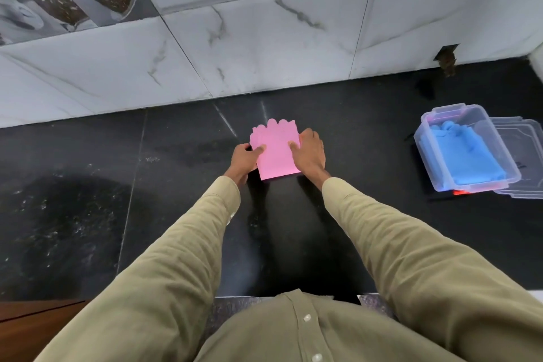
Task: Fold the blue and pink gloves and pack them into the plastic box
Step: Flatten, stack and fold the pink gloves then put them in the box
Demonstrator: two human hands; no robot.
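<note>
in the plastic box (423, 144), blue gloves (467, 156)

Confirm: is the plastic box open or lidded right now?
Open. The plastic box shows blue gloves inside with nothing covering them; a clear lid lies beside it on the right.

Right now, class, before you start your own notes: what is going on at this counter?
A person in an olive shirt is working on the pink gloves, which lie folded flat on the black counter. The left hand pinches their left edge, thumb on top, and the right hand holds their right edge. The blue gloves already lie in the clear plastic box off to the right. The lid lies off, beside the box.
</note>
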